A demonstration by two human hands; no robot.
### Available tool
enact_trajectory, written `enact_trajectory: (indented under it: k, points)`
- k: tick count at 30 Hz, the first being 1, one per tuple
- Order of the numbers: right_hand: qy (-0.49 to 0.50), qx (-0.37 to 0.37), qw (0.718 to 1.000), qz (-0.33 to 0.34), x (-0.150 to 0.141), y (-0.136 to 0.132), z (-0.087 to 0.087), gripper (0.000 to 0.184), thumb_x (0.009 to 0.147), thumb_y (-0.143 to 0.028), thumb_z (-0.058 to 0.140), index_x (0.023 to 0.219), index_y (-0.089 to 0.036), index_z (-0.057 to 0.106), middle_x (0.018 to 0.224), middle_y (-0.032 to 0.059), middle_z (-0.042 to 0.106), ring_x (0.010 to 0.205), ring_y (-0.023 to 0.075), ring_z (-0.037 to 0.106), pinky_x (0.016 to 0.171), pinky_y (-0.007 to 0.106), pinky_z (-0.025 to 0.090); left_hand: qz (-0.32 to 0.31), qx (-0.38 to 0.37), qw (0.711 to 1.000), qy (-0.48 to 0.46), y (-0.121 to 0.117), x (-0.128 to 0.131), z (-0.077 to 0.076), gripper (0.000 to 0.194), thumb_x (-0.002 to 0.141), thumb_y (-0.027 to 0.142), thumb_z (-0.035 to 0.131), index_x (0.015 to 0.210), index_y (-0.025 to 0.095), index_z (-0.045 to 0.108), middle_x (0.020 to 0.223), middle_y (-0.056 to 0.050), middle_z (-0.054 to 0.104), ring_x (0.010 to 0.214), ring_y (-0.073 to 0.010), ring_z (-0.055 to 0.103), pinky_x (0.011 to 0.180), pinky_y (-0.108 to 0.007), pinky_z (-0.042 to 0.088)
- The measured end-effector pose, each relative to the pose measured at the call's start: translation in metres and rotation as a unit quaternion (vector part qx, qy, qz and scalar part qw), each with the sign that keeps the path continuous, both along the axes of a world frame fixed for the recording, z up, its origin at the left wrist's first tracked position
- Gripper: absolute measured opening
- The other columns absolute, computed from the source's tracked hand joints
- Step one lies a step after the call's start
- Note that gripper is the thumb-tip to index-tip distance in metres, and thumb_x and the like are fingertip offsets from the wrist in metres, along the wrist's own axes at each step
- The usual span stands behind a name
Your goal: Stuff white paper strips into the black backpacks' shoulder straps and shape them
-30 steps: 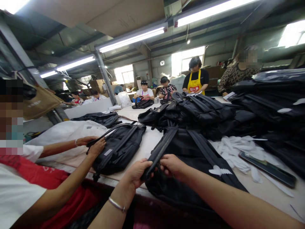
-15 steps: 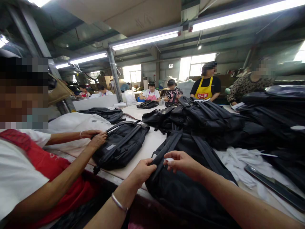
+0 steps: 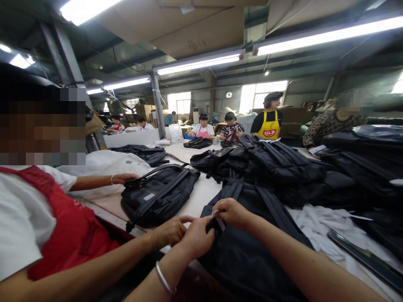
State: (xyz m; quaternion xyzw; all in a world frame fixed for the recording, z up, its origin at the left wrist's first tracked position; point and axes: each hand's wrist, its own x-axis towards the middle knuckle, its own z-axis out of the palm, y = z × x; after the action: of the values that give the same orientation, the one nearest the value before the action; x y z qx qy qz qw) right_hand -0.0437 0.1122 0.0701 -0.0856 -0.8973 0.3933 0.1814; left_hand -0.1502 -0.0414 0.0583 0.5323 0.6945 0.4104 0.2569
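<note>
Lying on the counter (image 3: 204, 191), one near backpack (image 3: 252, 256) looks soft, light and slightly slippery, probably best held by its firmer strap (image 3: 231, 191). The left hand (image 3: 198, 237) has its grip clamped on that strap; the right hand (image 3: 231, 212) pinches one white strip (image 3: 221, 224). Left of the near backpack are a co-worker's two hands (image 3: 172, 230) and one neighbouring backpack (image 3: 160, 193); right, one dark flat object (image 3: 367, 258) and heaped strips (image 3: 324, 235); behind, piled backpacks (image 3: 277, 163). Neither heap can be counted.

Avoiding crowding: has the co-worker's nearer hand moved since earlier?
Yes: against the labelled backpack, the co-worker's nearer hand has moved right and lower in view.
</note>
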Motion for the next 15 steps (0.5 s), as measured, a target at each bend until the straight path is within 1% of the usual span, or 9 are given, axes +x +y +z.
enact_trajectory:
  k: [2,5,8,10,13,15]
  points:
    - [0.016,0.012,0.999,-0.034,0.001,0.001,-0.005,0.023,0.075,-0.013,0.051,0.068,-0.016,0.073,0.078,0.0045,0.069,0.072,0.0156,0.062,0.068,0.025,0.048,-0.02,0.017,0.999,0.029,0.001,0.002,-0.006,0.028,0.079,0.016,0.048,0.101,0.016,0.067,0.087,-0.004,0.071,0.079,-0.0185,0.062,0.071,-0.026,0.044]
    - [0.045,0.011,0.997,-0.058,0.004,0.002,-0.01,0.024,0.078,-0.015,0.05,0.068,-0.016,0.072,0.082,0.0058,0.069,0.075,0.0164,0.063,0.07,0.026,0.049,-0.013,0.005,0.998,0.057,0.003,0.002,-0.011,0.025,0.08,0.016,0.047,0.097,0.017,0.065,0.087,-0.004,0.07,0.078,-0.0183,0.062,0.071,-0.026,0.044]
    - [0.069,0.005,0.996,-0.06,0.006,-0.001,-0.006,0.024,0.078,-0.017,0.051,0.069,-0.017,0.073,0.083,0.0063,0.07,0.077,0.0171,0.064,0.071,0.027,0.049,-0.016,-0.027,0.998,0.056,0.002,-0.001,-0.004,0.021,0.08,0.018,0.048,0.094,0.017,0.064,0.086,-0.004,0.069,0.078,-0.0182,0.061,0.07,-0.026,0.044]
    - [0.078,0.005,0.996,-0.052,0.006,-0.003,0.0,0.024,0.078,-0.017,0.051,0.068,-0.017,0.073,0.082,0.0062,0.07,0.077,0.0172,0.064,0.072,0.027,0.049,-0.024,-0.042,0.998,0.04,0.002,-0.003,0.004,0.021,0.084,0.024,0.048,0.095,0.017,0.064,0.088,-0.005,0.069,0.078,-0.0185,0.061,0.071,-0.027,0.044]
    - [0.079,0.004,0.996,-0.043,0.005,-0.008,0.007,0.023,0.077,-0.017,0.052,0.069,-0.016,0.073,0.08,0.006,0.07,0.076,0.017,0.063,0.072,0.027,0.048,-0.015,-0.044,0.999,0.025,0.002,-0.004,0.011,0.031,0.089,0.039,0.045,0.09,0.016,0.066,0.087,-0.005,0.068,0.078,-0.0193,0.06,0.073,-0.028,0.044]
    - [0.074,-0.005,0.996,-0.046,0.004,-0.009,0.009,0.022,0.076,-0.017,0.053,0.068,-0.016,0.073,0.079,0.0058,0.07,0.075,0.0166,0.063,0.071,0.027,0.048,-0.006,-0.058,0.998,-0.006,0.004,-0.005,0.012,0.034,0.089,0.042,0.045,0.085,0.015,0.067,0.079,-0.005,0.067,0.072,-0.0183,0.058,0.065,-0.027,0.042]
